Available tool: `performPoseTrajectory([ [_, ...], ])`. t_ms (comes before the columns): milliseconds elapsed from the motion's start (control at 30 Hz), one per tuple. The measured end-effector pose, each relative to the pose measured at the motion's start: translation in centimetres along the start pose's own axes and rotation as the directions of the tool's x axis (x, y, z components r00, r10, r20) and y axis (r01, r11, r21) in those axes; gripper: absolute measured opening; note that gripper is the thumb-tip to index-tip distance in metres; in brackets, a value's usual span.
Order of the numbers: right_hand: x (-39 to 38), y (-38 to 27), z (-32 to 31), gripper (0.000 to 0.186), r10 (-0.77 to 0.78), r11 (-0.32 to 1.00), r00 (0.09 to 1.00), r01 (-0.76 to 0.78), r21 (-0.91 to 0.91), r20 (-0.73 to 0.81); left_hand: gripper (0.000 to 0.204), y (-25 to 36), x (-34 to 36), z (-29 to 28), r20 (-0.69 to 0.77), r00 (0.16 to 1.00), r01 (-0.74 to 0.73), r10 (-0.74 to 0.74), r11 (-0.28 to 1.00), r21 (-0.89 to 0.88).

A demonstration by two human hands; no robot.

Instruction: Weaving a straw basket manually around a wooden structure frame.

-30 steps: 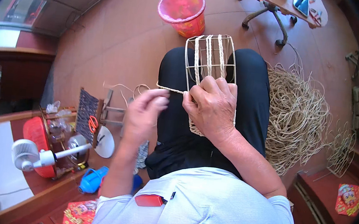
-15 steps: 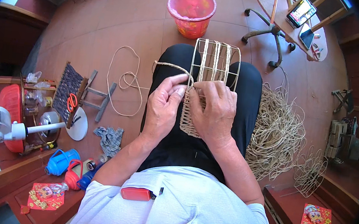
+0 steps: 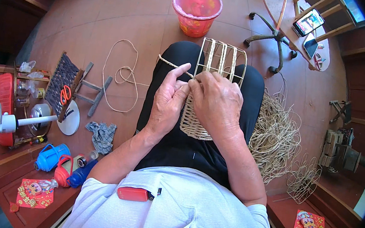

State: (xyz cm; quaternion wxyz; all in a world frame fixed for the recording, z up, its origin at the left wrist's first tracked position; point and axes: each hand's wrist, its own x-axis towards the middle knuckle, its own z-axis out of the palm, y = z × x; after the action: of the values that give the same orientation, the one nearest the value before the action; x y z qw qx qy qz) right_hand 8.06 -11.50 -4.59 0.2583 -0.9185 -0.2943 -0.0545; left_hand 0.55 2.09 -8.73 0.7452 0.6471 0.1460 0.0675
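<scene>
2 hands (image 3: 167, 99) (image 3: 217, 101), prob. w/ 1 cord (image 3: 169, 63)

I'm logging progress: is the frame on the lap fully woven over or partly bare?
Partly bare: the frame has close cord weaving at its near end, but open gaps show at its far end.

- The right hand (image 3: 217, 101) covers the middle of the woven frame (image 3: 196, 127); its own grip is hidden beneath its back.
- What the left hand (image 3: 169, 95) pinches, if anything, is too small to tell.
- The pale cord (image 3: 170, 63) is lost from sight at the fingers, and its other end drops behind the left knee (image 3: 183, 51).
- The right leg hides part of the cord heap (image 3: 274, 138).
- The upper edge cuts off the tabletop (image 3: 289, 23).
- The lower edge crops the shirt (image 3: 166, 216).
</scene>
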Motion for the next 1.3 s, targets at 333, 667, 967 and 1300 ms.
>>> performPoseTrajectory([
  [333,-2.1,-0.5,-1.7,0.02,0.147,0.885,0.981,-0.187,0.427,0.126,0.058,-0.2,0.0,-0.3,0.008,1.0,0.011,-0.011,1.0,0.01],
  [667,-3.6,5.7,-5.7,0.035,0.04,0.484,0.841,-0.488,0.726,0.539,0.043,-0.3,-0.6,-0.9,-0.01,0.997,-0.073,0.075,0.988,0.135],
  [967,-5.3,12.4,-9.7,0.028,0.285,0.332,0.76,-0.65,0.684,0.584,0.017,2.3,1.0,-0.6,0.385,0.776,-0.614,0.5,0.454,0.646],
  [1300,-1.9,10.3,-13.0,0.039,0.335,0.442,0.934,-0.275,0.854,0.127,0.011,2.8,2.2,1.1,0.262,0.893,-0.445,0.366,0.624,0.642],
])
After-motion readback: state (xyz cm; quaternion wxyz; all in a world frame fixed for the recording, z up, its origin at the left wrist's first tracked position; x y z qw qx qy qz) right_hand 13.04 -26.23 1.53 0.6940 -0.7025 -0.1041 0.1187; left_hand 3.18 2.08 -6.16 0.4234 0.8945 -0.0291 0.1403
